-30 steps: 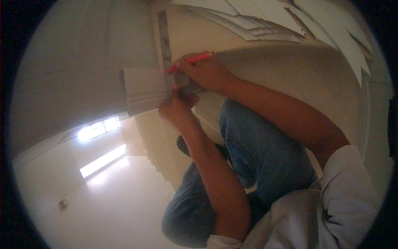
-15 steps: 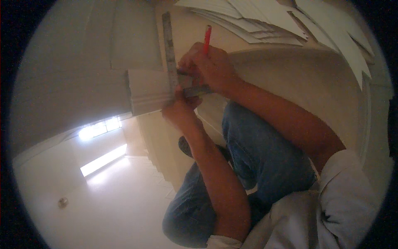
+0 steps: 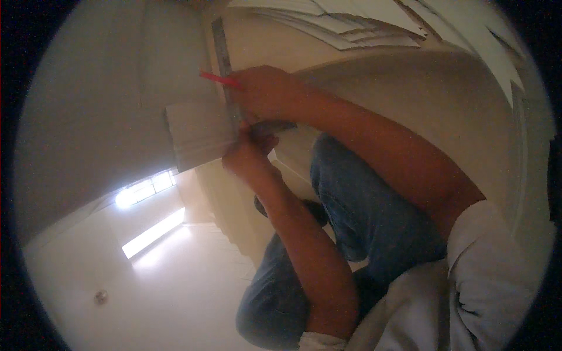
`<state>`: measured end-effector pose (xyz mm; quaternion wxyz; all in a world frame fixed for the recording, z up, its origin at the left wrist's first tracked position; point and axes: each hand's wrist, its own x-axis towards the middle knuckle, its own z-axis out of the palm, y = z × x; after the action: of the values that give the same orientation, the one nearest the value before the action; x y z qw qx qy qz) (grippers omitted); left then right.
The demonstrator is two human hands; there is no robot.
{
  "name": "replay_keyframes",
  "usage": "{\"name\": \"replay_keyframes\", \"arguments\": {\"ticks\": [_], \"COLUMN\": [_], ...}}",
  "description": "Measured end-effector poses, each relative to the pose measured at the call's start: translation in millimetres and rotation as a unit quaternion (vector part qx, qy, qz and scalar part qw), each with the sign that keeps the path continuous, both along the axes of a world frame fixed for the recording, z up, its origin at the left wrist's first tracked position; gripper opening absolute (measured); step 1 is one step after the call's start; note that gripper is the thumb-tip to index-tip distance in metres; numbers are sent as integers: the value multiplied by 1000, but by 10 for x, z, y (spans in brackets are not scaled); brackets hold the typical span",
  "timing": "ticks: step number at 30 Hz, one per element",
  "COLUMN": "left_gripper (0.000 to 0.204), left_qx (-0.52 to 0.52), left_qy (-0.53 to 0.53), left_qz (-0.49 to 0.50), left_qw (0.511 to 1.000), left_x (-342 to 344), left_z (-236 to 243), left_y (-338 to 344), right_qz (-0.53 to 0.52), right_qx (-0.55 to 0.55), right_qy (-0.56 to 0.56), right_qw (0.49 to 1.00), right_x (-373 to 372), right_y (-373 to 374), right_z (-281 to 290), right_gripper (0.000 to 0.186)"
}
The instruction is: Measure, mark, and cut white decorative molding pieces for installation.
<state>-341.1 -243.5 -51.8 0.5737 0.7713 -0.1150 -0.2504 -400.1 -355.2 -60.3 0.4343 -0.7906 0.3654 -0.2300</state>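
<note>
My right hand (image 3: 266,96) is closed round a red pencil (image 3: 218,78), whose red end sticks out to the left across the metal blade. That blade belongs to a try square (image 3: 222,50), and its darker stock (image 3: 275,127) lies between my two hands. Below it my left hand (image 3: 250,159) pinches the square at its corner, against a pale flat piece with ridges along its lower edge (image 3: 202,134), which looks like skirting. The pencil's point is hidden behind my right hand.
Several pale cut boards (image 3: 351,29) lie stacked at the far side, with more long pieces (image 3: 477,44) at the far right. A grey wall (image 3: 93,93) rises on the left. Stair-like edges (image 3: 228,216) run down near my left forearm. My bent knees (image 3: 369,199) are close by.
My right hand has shifted up and left over the square's blade. The pencil has swung from nearly upright to pointing left. My left hand still holds the square and pale piece.
</note>
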Motion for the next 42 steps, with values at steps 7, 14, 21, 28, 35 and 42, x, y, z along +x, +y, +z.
{"name": "replay_keyframes", "arguments": {"ticks": [7,14,21,28,35,42], "left_gripper": [35,49,61,66,73,69], "left_qx": [66,0,108,327,337,284], "left_qy": [-143,26,44,-581,-219,-334], "left_qz": [-68,-68,-30,-211,-128,-133], "left_qw": [985,997,993,714,907,889], "left_x": [254,109,180,748,281,743], "left_z": [-218,-304,-257,-751,-160,-375], "left_y": [134,388,333,659,444,712], "right_qz": [67,166,134,12,87,-157], "right_qx": [-27,-30,-9,41,-9,17], "right_qy": [156,117,163,374,425,-18], "right_qw": [985,979,977,927,901,987], "right_x": [-308,-665,-1971,-3309,-4505,-3194], "right_y": [357,492,558,1031,1645,1553], "right_z": [404,-64,313,130,-617,-549], "right_gripper": [34,42,28,17,23,29]}}
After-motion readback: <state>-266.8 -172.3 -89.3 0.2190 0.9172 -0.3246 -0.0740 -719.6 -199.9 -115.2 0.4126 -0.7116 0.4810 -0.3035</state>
